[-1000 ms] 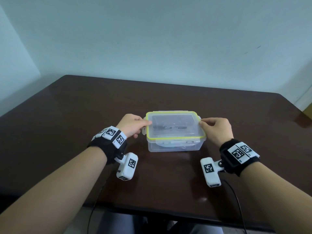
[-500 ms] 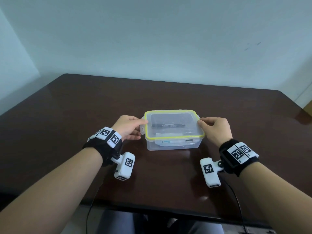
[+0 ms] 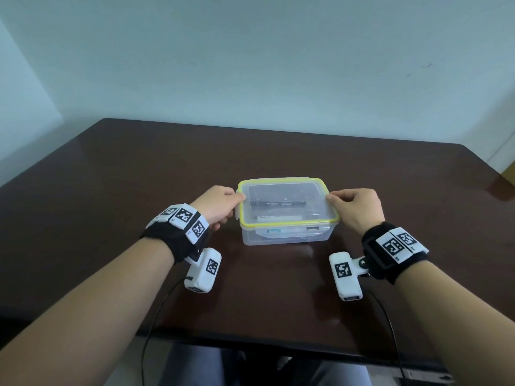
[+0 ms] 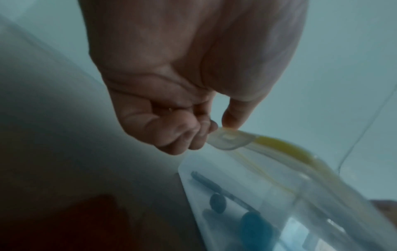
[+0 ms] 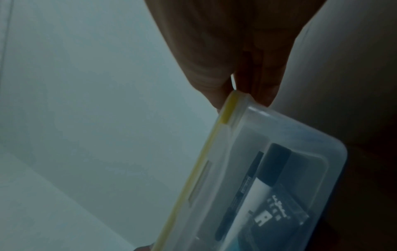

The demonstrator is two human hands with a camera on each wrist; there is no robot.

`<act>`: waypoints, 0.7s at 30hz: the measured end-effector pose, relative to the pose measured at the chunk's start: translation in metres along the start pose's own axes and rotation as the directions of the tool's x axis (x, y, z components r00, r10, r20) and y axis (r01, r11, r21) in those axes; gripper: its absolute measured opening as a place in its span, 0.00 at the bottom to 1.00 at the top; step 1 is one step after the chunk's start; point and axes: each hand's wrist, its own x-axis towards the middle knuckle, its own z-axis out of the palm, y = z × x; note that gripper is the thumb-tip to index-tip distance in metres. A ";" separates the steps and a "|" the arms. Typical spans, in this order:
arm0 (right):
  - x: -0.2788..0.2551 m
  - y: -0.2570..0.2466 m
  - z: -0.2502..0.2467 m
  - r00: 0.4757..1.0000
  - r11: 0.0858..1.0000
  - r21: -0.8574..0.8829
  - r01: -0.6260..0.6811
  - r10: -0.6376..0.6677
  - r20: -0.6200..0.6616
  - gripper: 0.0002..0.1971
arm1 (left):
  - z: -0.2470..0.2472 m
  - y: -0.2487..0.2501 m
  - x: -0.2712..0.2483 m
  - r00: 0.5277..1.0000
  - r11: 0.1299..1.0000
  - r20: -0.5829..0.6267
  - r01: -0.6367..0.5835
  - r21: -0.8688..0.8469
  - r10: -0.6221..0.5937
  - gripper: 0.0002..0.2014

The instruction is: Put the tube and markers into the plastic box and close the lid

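A clear plastic box (image 3: pixel 287 236) stands mid-table with its yellow-rimmed lid (image 3: pixel 287 201) lying on top. Black markers (image 3: pixel 278 203) and a white tube (image 3: pixel 278 232) show through the plastic; the markers (image 5: pixel 264 171) are plainer in the right wrist view. My left hand (image 3: pixel 220 204) pinches the lid's left side flap (image 4: pixel 227 141) between thumb and curled fingers. At the opposite side my right hand (image 3: pixel 354 206) grips the lid's right edge (image 5: pixel 234 100), thumb on top, fingers underneath. The front flap (image 3: pixel 284 222) lies against the box wall.
The dark brown table (image 3: pixel 139 176) runs wide to either side of the box; its near edge (image 3: pixel 250 341) is close to my body. Pale walls stand behind. Wrist cameras (image 3: pixel 203 270) hang under both forearms, with black cables (image 3: pixel 156 316) trailing over the table edge.
The box and both hands have stayed in place. My left thumb has shifted slightly onto the lid's left flap; the right hand keeps its grip.
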 end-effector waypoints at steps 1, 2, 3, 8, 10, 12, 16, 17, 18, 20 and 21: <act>0.000 0.000 0.000 1.000 1.000 0.003 -0.002 0.002 -0.002 0.10 | 0.000 0.001 0.000 1.000 0.998 -0.008 -0.023 0.054 0.023 0.16; 0.000 0.000 0.000 1.000 1.000 0.004 -0.001 0.001 -0.002 0.09 | 0.000 0.002 0.001 0.999 0.994 -0.016 -0.046 0.098 0.048 0.16; 0.000 0.000 -0.001 1.000 1.000 0.005 -0.001 0.001 -0.001 0.09 | 0.001 0.003 0.001 0.997 0.989 -0.026 -0.068 0.132 0.072 0.17; -0.008 0.006 0.000 1.000 0.999 0.052 -0.009 0.010 -0.018 0.09 | 0.003 0.003 0.002 0.985 0.934 -0.095 -0.103 0.342 0.143 0.20; -0.012 0.006 0.002 0.999 0.998 0.059 -0.003 0.006 -0.041 0.09 | 0.003 0.003 0.001 0.980 0.892 -0.124 -0.086 0.445 0.156 0.22; -0.013 0.005 0.002 0.999 0.998 0.067 -0.008 0.010 -0.037 0.09 | 0.005 0.003 0.000 0.975 0.871 -0.141 -0.084 0.484 0.172 0.23; -0.014 0.001 0.002 0.999 0.997 0.070 -0.033 0.035 -0.031 0.09 | 0.007 0.002 0.008 0.987 0.934 -0.079 -0.107 0.340 0.141 0.24; -0.014 0.000 0.002 0.999 0.997 0.068 -0.035 0.037 -0.034 0.09 | 0.006 0.001 0.009 0.987 0.941 -0.071 -0.115 0.318 0.145 0.24; -0.014 0.000 0.002 0.999 0.997 0.074 -0.033 0.035 -0.033 0.09 | 0.006 0.001 0.009 0.987 0.947 -0.069 -0.120 0.298 0.146 0.24; -0.016 0.000 0.002 0.999 0.997 0.080 -0.023 0.025 -0.033 0.09 | 0.005 -0.001 0.008 0.986 0.948 -0.063 -0.129 0.290 0.153 0.23; -0.016 -0.001 0.001 0.999 0.997 0.080 -0.013 0.016 -0.034 0.10 | 0.004 0.001 0.007 0.985 0.945 -0.059 -0.138 0.296 0.162 0.24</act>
